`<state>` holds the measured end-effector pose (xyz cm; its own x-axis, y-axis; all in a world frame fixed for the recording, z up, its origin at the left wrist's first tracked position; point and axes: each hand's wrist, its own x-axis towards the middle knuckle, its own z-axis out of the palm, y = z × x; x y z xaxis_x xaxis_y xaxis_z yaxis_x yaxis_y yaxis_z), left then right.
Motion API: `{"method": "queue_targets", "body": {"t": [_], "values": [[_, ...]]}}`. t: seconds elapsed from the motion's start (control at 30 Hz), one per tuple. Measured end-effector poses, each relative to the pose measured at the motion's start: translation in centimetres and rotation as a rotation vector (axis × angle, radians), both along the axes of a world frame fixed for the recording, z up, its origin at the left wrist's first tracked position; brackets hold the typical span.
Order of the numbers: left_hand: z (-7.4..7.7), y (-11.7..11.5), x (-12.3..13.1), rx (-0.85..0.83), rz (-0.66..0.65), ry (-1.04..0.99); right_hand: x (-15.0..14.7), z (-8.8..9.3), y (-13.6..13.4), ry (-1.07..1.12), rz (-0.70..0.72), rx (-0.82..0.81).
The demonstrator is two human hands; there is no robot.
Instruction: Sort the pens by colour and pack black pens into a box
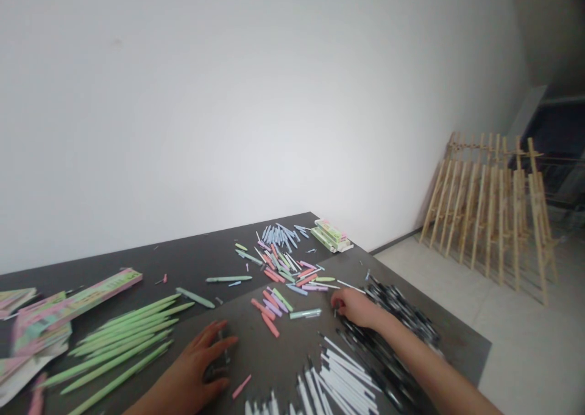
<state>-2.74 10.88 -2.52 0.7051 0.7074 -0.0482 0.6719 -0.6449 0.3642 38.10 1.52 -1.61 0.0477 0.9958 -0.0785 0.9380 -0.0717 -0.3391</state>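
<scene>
My left hand [196,369] lies flat on the dark table [192,259], fingers stretched out over a small dark object that I cannot make out. My right hand [354,308] reaches forward to the edge of a heap of black pen parts [402,317], fingers curled as if pinching something small near a pale blue pen [305,313]. Pastel pen barrels and caps [283,269] in pink, purple, blue and green lie scattered ahead of both hands. White refills [342,375] lie in a row near my right forearm.
A row of long green pen barrels [123,342] lies at the left, beside flat printed packages [68,308]. A small green box [331,235] sits at the table's far corner. Wooden easels [493,214] lean against the wall on the right.
</scene>
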Motion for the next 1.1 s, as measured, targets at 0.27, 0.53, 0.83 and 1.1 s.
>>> {"method": "queue_targets", "body": {"t": [0.27, 0.53, 0.83, 1.1], "values": [[0.5, -0.8, -0.6, -0.124, 0.053, -0.081, -0.3, -0.7, 1.1, -0.057, 0.017, -0.046], [1.3, -1.0, -1.3, -0.093, -0.004, -0.215, -1.1, 0.3, 0.5, -0.082, 0.002, 0.041], [0.1, -0.6, -0.1, 0.017, 0.012, -0.117, -6.7, 0.1, -1.3, 0.133, -0.099, 0.037], [1.3, -1.3, 0.2, -0.060, 0.029, -0.025, -8.2, -1.0, 0.3, -0.026, -0.119, 0.012]]}}
